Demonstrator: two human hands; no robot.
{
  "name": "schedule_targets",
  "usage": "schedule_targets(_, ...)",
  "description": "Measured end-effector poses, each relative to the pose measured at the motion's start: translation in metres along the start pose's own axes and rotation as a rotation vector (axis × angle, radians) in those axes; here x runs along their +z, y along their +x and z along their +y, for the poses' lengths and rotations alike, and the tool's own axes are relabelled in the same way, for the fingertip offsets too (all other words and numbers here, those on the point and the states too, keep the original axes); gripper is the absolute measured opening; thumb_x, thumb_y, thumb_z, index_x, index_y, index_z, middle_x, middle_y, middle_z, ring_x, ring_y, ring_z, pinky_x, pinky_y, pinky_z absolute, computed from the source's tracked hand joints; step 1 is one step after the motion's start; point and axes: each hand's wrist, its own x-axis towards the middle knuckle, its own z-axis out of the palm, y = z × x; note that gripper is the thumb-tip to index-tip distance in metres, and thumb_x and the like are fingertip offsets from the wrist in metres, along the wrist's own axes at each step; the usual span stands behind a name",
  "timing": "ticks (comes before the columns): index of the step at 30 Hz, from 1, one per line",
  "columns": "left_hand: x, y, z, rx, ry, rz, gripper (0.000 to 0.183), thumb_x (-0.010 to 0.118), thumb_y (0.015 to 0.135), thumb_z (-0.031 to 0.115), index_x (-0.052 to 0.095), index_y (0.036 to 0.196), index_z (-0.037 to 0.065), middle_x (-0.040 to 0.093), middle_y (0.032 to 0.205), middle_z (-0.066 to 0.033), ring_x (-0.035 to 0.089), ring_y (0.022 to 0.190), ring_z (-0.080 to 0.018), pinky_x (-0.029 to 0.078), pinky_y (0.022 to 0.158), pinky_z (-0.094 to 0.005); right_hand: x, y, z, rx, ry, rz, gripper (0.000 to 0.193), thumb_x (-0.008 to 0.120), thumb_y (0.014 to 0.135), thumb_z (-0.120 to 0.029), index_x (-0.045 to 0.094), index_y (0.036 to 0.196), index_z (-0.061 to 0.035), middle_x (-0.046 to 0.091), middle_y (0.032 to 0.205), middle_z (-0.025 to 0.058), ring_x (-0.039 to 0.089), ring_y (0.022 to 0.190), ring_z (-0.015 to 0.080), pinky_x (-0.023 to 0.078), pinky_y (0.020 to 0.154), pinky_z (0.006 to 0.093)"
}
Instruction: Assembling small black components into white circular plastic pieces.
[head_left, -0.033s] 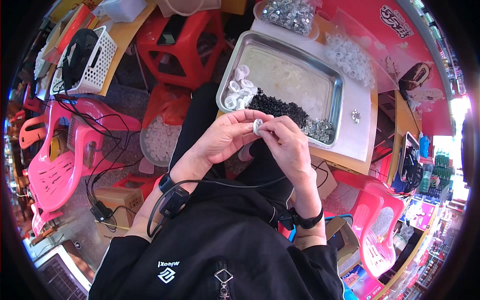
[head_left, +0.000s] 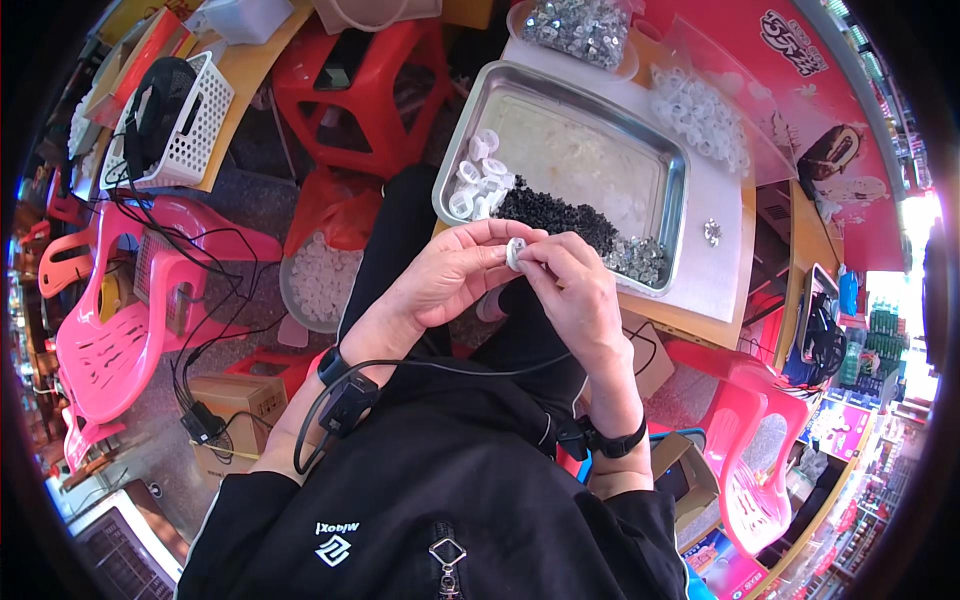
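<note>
So the left hand (head_left: 455, 272) and right hand (head_left: 578, 290) meet around the middle of the frame, thumbs and fingertips pinched nearly together on a small white round piece (head_left: 514, 254). It sits just in front of the metal tray (head_left: 580, 135), which has white rings (head_left: 480, 180) at its left, a heap of black bits (head_left: 555, 214) along the near edge, and shiny clear bits (head_left: 638, 260) at lower right.

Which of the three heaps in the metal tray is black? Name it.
The middle heap, of small black pieces; the white parts lie to its left, the silvery pieces to its right.
</note>
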Motion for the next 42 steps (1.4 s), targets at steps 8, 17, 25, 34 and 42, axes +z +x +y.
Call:
schedule_targets(8, -0.005, 0.001, -0.006, 0.037, 0.038, 0.013, 0.024, 0.053, 0.095, 0.006, 0.056, 0.117, -0.001, 0.058, 0.125, -0.0139, 0.057, 0.114, -0.0188, 0.048, 0.099, -0.033, 0.001, -0.003, -0.007, -0.141, -0.219, -0.009, 0.017, 0.068, 0.076, -0.004, 0.065, 0.093, -0.0035, 0.058, 0.083, 0.0063, 0.061, 0.079, 0.0221, 0.045, 0.072, 0.0328)
schedule_targets(17, -0.005, 0.001, -0.004, 0.085, -0.025, 0.011, 0.026, 0.051, 0.096, 0.008, 0.055, 0.12, -0.001, 0.058, 0.125, -0.0144, 0.058, 0.113, -0.0191, 0.049, 0.096, -0.0314, 0.008, -0.005, -0.012, -0.105, -0.173, 0.1, 0.033, 0.072, 0.075, -0.007, 0.065, 0.107, -0.0046, 0.059, 0.091, 0.0059, 0.06, 0.082, 0.0219, 0.046, 0.073, 0.0345)
schedule_targets(25, -0.02, 0.0, -0.005, 0.049, -0.105, 0.046, 0.028, 0.053, 0.096, 0.01, 0.053, 0.121, -0.001, 0.059, 0.12, -0.0148, 0.061, 0.108, -0.0214, 0.053, 0.091, -0.0333, 0.019, -0.002, -0.01, -0.126, -0.17, 0.078, 0.03, 0.072, 0.077, -0.006, 0.067, 0.107, -0.0068, 0.059, 0.097, 0.0076, 0.06, 0.083, 0.0233, 0.047, 0.072, 0.0335)
schedule_targets(34, -0.015, -0.008, 0.013, 0.073, -0.273, 0.14, 0.026, 0.052, 0.095, 0.005, 0.051, 0.119, -0.003, 0.058, 0.116, -0.0232, 0.061, 0.109, -0.0317, 0.056, 0.091, -0.0342, 0.018, 0.063, 0.074, 0.29, -0.081, -0.015, 0.015, 0.064, 0.084, -0.013, 0.069, 0.096, -0.0057, 0.064, 0.091, 0.014, 0.064, 0.082, 0.0293, 0.05, 0.075, 0.0357)
schedule_targets(42, -0.028, -0.015, 0.019, 0.122, -0.237, 0.155, 0.029, 0.054, 0.094, 0.005, 0.051, 0.121, -0.003, 0.059, 0.117, -0.0228, 0.062, 0.107, -0.03, 0.056, 0.09, -0.033, 0.035, 0.084, 0.096, 0.073, -0.14, -0.236, 0.015, 0.062, 0.08, -0.009, 0.069, 0.093, -0.0067, 0.063, 0.092, 0.0136, 0.061, 0.094, 0.0319, 0.049, 0.083, 0.0395)
